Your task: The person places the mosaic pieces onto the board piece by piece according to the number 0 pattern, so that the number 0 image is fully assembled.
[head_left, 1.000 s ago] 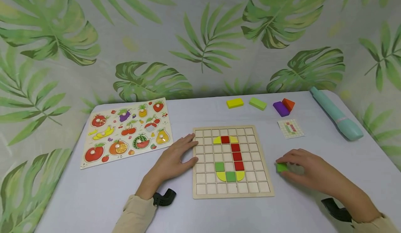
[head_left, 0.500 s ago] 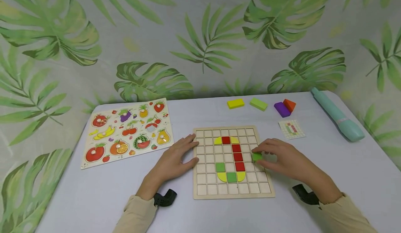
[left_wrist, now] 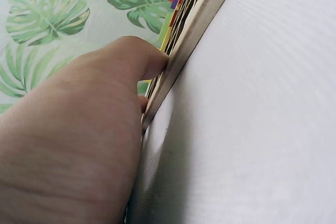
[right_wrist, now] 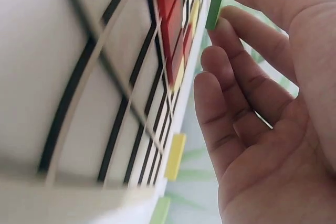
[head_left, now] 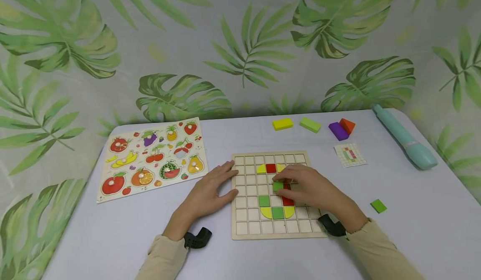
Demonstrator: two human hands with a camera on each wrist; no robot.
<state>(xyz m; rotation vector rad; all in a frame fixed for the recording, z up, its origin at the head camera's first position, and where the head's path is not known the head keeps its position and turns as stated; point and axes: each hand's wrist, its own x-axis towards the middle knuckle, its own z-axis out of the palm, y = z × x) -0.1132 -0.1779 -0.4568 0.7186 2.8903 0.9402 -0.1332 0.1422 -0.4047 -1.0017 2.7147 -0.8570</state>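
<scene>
Leaf-print backdrop behind white table [head_left: 112, 238]. Wooden grid board [head_left: 278, 194] at center; left hand [head_left: 208, 192] lies flat, fingers straight, on its left edge. Right hand [head_left: 306, 188] pinches green square tile [head_left: 278, 185] over the board's middle cells, beside red tiles [head_left: 271, 168].

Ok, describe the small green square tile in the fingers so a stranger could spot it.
Start at the wooden grid board in the table's middle. Over its centre, the right hand pinches a small green square tile beside the red column. Unlike the board's other green squares, it is held at the fingertips, not seated in a cell.
</scene>
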